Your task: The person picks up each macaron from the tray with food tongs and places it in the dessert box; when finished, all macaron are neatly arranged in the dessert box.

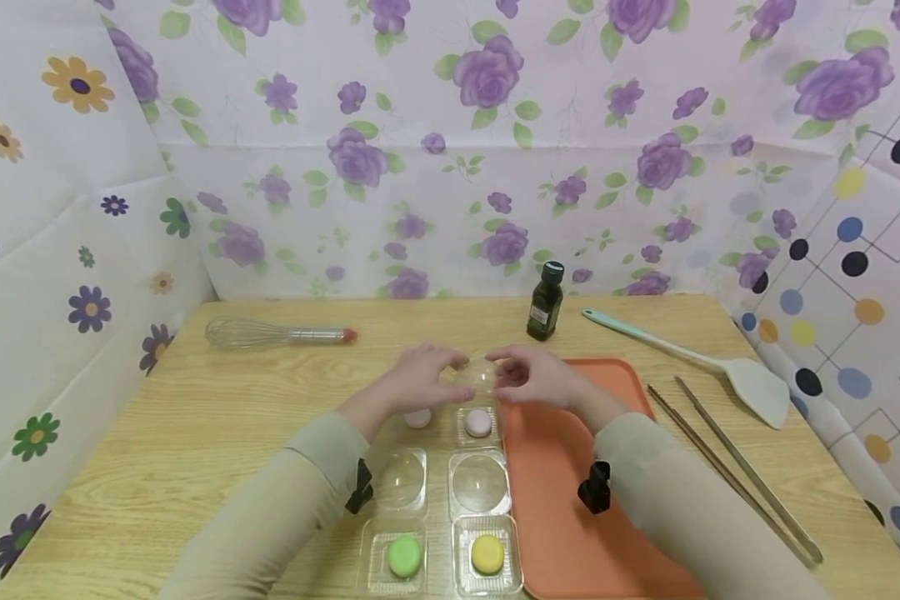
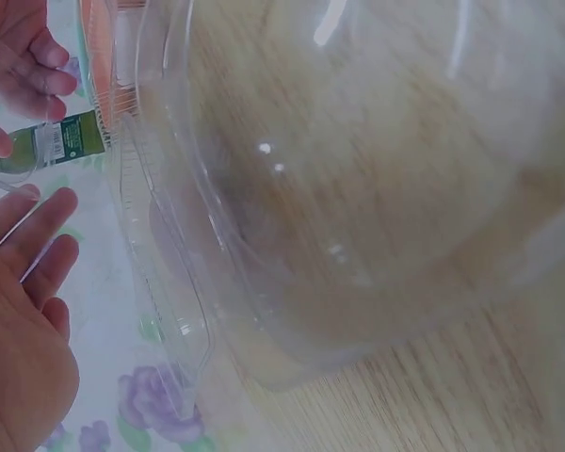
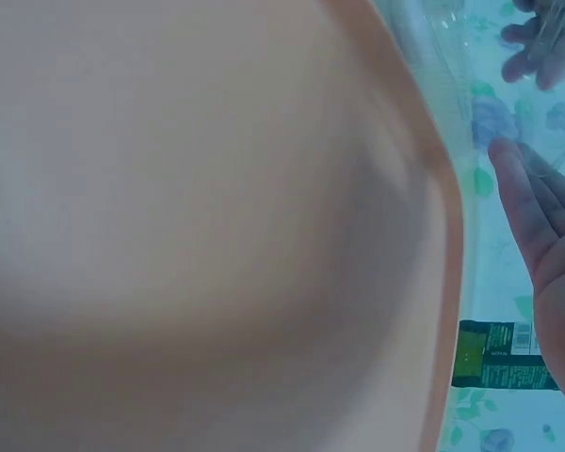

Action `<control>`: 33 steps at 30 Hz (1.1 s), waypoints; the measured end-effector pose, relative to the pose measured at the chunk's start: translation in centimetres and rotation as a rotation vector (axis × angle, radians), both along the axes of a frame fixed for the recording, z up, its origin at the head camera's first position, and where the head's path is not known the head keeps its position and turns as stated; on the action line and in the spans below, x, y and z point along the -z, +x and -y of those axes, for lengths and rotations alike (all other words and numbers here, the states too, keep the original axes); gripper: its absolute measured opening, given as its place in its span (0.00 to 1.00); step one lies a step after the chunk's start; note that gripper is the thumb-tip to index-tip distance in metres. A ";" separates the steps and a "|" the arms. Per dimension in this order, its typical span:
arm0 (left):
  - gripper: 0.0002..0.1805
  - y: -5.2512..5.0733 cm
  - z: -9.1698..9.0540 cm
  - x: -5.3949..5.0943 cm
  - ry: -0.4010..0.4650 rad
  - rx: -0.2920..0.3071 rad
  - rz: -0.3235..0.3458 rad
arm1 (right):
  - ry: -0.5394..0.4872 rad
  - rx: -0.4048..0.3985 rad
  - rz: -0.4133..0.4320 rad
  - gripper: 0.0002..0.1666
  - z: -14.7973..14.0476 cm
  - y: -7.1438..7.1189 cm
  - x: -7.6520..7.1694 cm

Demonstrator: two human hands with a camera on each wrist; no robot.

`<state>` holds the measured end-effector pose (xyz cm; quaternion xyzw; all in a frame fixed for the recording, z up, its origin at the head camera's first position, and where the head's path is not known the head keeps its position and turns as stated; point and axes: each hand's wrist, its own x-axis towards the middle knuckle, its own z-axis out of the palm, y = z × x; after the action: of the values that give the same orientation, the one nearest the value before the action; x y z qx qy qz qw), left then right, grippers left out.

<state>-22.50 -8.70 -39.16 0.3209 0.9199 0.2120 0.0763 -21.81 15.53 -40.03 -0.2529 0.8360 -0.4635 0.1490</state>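
Between both hands is a clear domed lid (image 1: 480,377), above a clear tray with a pale pink macaron (image 1: 478,422). The left hand (image 1: 422,379) holds the lid's left side with fingers and thumb; the right hand (image 1: 534,377) holds its right side. Another pale macaron (image 1: 417,418) lies partly under the left hand. In the left wrist view the left hand (image 2: 24,330) is at the left edge, a clear dome (image 2: 358,188) filling much of the picture. The right wrist view has the right hand (image 3: 556,245) at its right edge.
Nearer boxes hold a green macaron (image 1: 404,556) and a yellow macaron (image 1: 487,554). An orange tray (image 1: 562,500) lies under the right forearm. Behind stand a dark bottle (image 1: 546,302) and whisk (image 1: 277,333); tongs (image 1: 742,467) and a spatula (image 1: 753,387) lie right.
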 end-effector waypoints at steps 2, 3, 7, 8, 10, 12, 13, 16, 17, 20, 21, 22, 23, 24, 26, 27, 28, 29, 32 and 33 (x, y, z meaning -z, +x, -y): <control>0.36 0.0 0.0 0.0 0.004 -0.001 0.016 | 0.019 0.000 -0.025 0.37 0.1 0.1 0.1; 0.36 0.0 0.1 0.0 0.004 -0.001 0.021 | 0.032 -0.003 -0.041 0.38 0.1 0.2 0.1; 0.39 0.1 0.1 0.1 0.006 0.016 0.047 | 0.100 -0.048 -0.113 0.39 0.2 0.5 0.3; 0.40 0.2 0.1 0.2 0.005 0.025 0.054 | 0.123 -0.063 -0.131 0.39 0.2 0.6 0.3; 0.43 0.3 0.1 0.2 -0.005 0.042 0.064 | 0.171 -0.092 -0.169 0.39 0.3 0.8 0.2; 0.45 0.4 0.2 0.3 -0.017 0.053 0.066 | 0.220 -0.111 -0.218 0.39 0.4 1.0 0.2; 0.46 0.5 0.2 0.4 -0.025 0.057 0.066 | 0.249 -0.118 -0.241 0.40 0.4 1.1 0.2; 0.47 0.6 0.3 0.5 -0.052 0.067 0.048 | 0.320 -0.128 -0.304 0.40 0.5 1.3 0.3; 0.48 0.7 0.3 0.6 -0.065 0.068 0.046 | 0.338 -0.131 -0.313 0.40 0.5 1.4 0.4; 0.47 0.8 0.5 0.8 -0.107 0.085 0.022 | 0.370 -0.140 -0.321 0.40 0.6 1.7 0.7; 0.47 0.8 0.5 0.9 -0.116 0.091 0.016 | 0.375 -0.144 -0.321 0.40 0.7 1.8 0.7; 0.47 0.8 0.5 1.0 -0.128 0.095 0.011 | 0.382 -0.147 -0.327 0.40 0.7 1.8 0.8; 0.48 0.9 0.5 1.0 -0.140 0.099 0.005 | 0.389 -0.149 -0.335 0.40 0.8 1.9 0.9; 0.48 0.9 0.5 1.1 -0.148 0.104 -0.002 | 0.392 -0.148 -0.343 0.39 0.8 2.0 1.0; 0.48 0.9 0.5 1.2 -0.161 0.112 -0.013 | 0.399 -0.146 -0.362 0.40 0.9 2.1 1.1; 0.48 0.9 0.5 1.2 -0.172 0.115 -0.018 | 0.404 -0.142 -0.369 0.40 1.0 2.1 1.1; 0.47 0.9 0.5 1.2 -0.185 0.118 -0.024 | 0.406 -0.138 -0.372 0.40 1.0 2.2 1.2; 0.47 0.9 0.5 1.3 -0.192 0.120 -0.031 | 0.409 -0.136 -0.374 0.40 1.0 2.2 1.2; 0.47 1.0 0.4 1.2 -0.215 0.121 -0.039 | 0.423 -0.130 -0.378 0.40 1.0 2.3 1.2; 0.47 1.0 0.4 1.2 -0.216 0.118 -0.035 | 0.427 -0.129 -0.376 0.40 1.0 2.3 1.2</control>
<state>-21.50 -9.13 -40.31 0.3680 0.9181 0.1012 0.1065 -19.47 14.49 -41.26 -0.3499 0.9098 -0.2118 0.0705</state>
